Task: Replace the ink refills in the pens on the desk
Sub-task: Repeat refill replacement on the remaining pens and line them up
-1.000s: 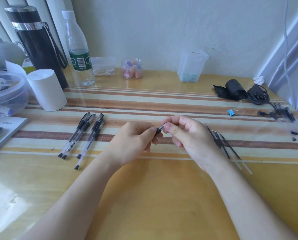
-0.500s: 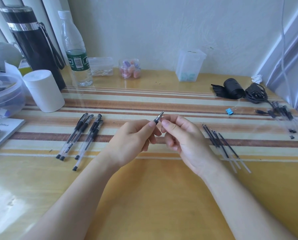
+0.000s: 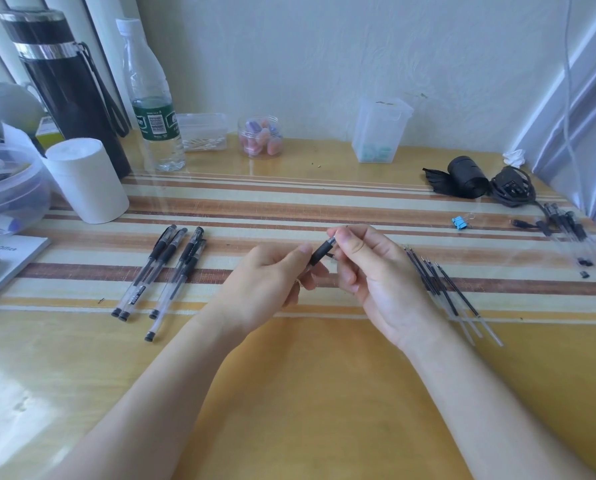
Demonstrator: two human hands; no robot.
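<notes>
My left hand point(image 3: 265, 282) grips a pen point(image 3: 321, 252) by its black grip section above the middle of the desk. My right hand point(image 3: 369, 268) pinches the front tip end of that same pen between thumb and fingers. Most of the pen's barrel is hidden inside my left palm. Several assembled pens point(image 3: 166, 271) with black caps lie in a row to the left. Several loose ink refills point(image 3: 442, 289) lie side by side to the right of my right hand.
At the far right lie more pens point(image 3: 570, 233), small black caps, a blue binder clip point(image 3: 460, 222) and black cables point(image 3: 511, 188). A white roll point(image 3: 87, 181), black flask point(image 3: 71, 88), water bottle point(image 3: 153, 98) and small clear containers stand along the back. A booklet lies at the left edge.
My right hand has closed back over the pen's tip, which stood bare half a second ago. The pen now lies lower between my hands.
</notes>
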